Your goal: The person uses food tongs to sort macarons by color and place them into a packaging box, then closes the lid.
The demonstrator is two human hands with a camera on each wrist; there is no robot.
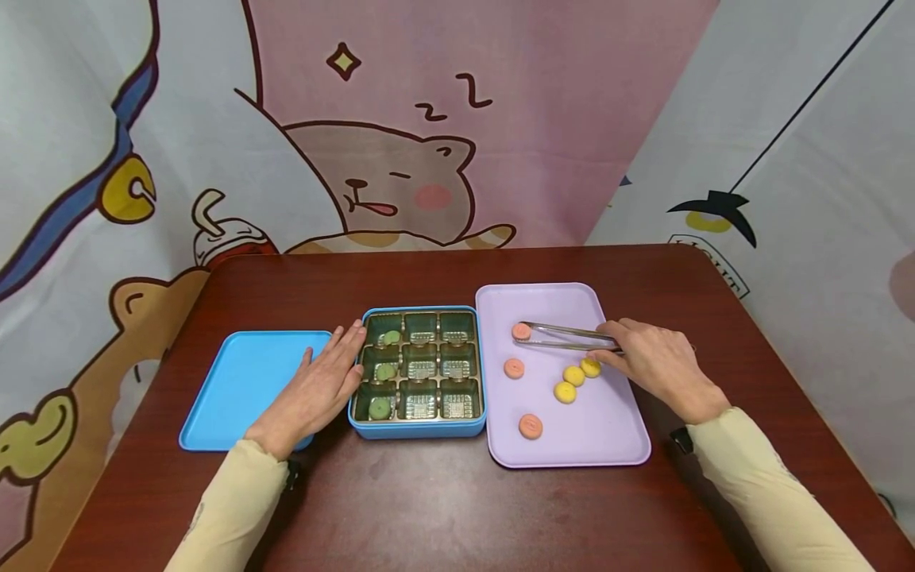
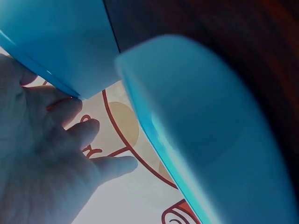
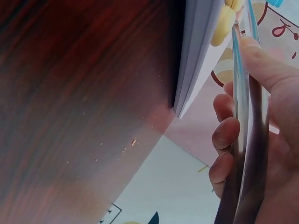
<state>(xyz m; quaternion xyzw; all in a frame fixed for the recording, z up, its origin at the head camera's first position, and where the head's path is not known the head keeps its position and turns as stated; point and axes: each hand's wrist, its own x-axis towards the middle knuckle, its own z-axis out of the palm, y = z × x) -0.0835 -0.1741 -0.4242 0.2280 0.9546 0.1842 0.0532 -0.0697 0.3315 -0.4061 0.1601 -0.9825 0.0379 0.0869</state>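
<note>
My right hand point(image 1: 661, 361) holds metal tongs point(image 1: 565, 338), whose tips sit around a pink button-like disc point(image 1: 521, 331) at the back of the lilac tray point(image 1: 589, 441). In the right wrist view the fingers curl about the tongs point(image 3: 243, 140). Two more pink discs point(image 1: 530, 427) and three yellow discs point(image 1: 565, 392) lie on the tray. My left hand point(image 1: 318, 391), fingers straight, touches the left side of a blue box point(image 1: 422, 430) with a grid of compartments. Green discs point(image 1: 380, 408) lie in the three compartments of its left column.
A flat blue lid point(image 1: 243, 381) lies on the brown table point(image 1: 429, 508) left of the box, partly under my left forearm. The lilac tray stands directly against the box's right side. A cartoon-printed cloth point(image 1: 543, 119) hangs behind the table.
</note>
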